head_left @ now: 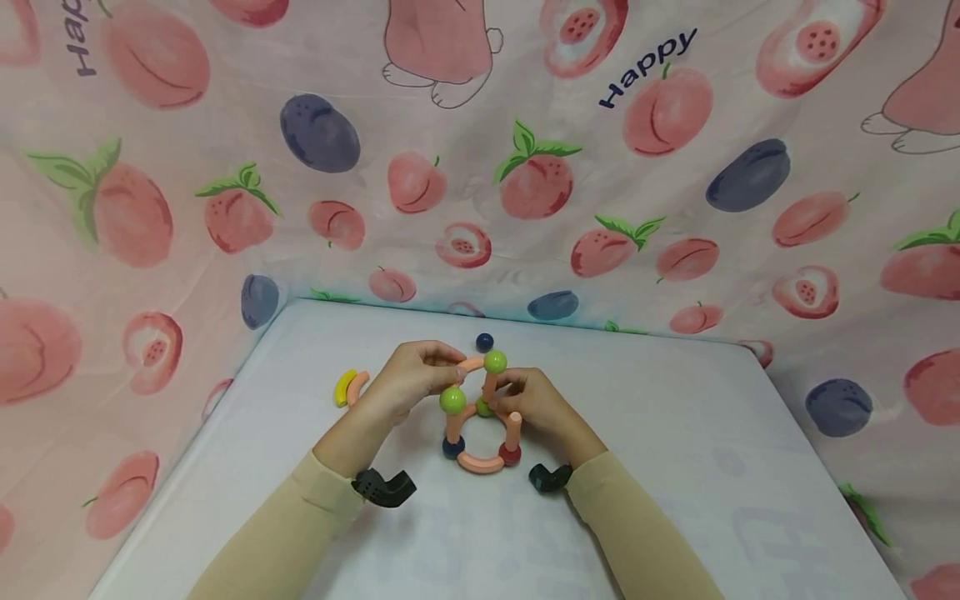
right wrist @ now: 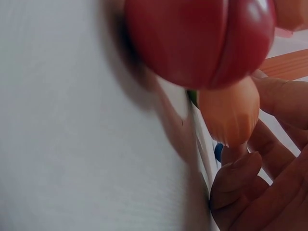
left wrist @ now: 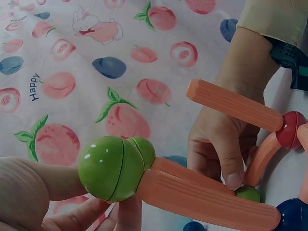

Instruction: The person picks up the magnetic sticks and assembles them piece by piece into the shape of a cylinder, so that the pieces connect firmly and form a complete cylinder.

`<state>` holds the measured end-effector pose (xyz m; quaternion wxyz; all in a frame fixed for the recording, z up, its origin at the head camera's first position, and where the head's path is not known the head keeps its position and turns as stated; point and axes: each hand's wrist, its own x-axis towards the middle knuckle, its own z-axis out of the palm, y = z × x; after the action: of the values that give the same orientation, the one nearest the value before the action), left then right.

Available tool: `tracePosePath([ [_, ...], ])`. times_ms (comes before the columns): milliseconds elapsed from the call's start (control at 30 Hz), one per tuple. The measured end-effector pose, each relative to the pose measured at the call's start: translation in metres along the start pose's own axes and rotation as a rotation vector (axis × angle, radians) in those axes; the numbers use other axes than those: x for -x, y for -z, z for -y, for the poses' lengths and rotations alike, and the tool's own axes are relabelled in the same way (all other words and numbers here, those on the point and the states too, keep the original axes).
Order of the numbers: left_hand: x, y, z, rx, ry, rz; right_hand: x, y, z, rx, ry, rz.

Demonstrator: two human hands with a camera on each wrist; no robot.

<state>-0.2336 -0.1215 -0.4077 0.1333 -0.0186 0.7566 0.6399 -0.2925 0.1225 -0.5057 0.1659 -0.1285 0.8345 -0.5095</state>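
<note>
A ball-and-rod toy frame stands on the table between the two hands. Its base joins a navy ball (head_left: 453, 447), a red ball (head_left: 510, 453) and a lower green ball (head_left: 484, 407) with curved orange rods (head_left: 481, 464). Two upright rods carry upper green balls (head_left: 453, 400) (left wrist: 108, 168); a third upright (head_left: 513, 428) on the red ball has a bare top. My left hand (head_left: 420, 375) pinches the curved orange rod (head_left: 472, 364) between the upper green balls. My right hand (head_left: 536, 400) grips the lower green ball at the rear, thumb against it in the left wrist view.
A yellow curved piece (head_left: 344, 388) and an orange curved rod (head_left: 357, 388) lie left of the left hand. A loose navy ball (head_left: 485, 342) sits behind the frame. Fruit-printed cloth (head_left: 525, 250) hangs along the back edge of the white table (head_left: 675, 433).
</note>
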Motion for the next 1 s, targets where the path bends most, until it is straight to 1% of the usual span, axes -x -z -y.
tracePosePath([
  [167,0.000,0.000,0.001,-0.001,-0.005,0.009,-0.001,0.000,0.000,0.002,-0.012,0.002],
  [333,-0.002,0.002,0.003,0.002,0.003,0.009,-0.001,0.002,-0.002,0.015,0.000,0.009],
  [433,-0.003,0.004,0.006,-0.006,0.000,0.012,0.000,0.006,-0.003,0.008,-0.019,0.013],
  [500,-0.004,0.006,0.009,-0.014,0.003,0.012,0.000,0.008,-0.002,-0.004,-0.047,0.006],
  [600,-0.005,0.012,0.018,-0.021,0.017,0.004,0.000,0.012,0.000,-0.005,-0.055,-0.008],
  [733,-0.004,0.020,0.035,-0.034,0.057,-0.004,-0.004,0.016,0.000,0.029,-0.026,-0.030],
  [900,-0.003,0.023,0.054,-0.041,0.107,0.033,-0.014,0.021,0.000,0.077,-0.010,-0.076],
  [1000,-0.001,0.020,0.063,-0.029,0.126,0.064,-0.022,0.024,-0.001,0.072,-0.012,-0.117],
])
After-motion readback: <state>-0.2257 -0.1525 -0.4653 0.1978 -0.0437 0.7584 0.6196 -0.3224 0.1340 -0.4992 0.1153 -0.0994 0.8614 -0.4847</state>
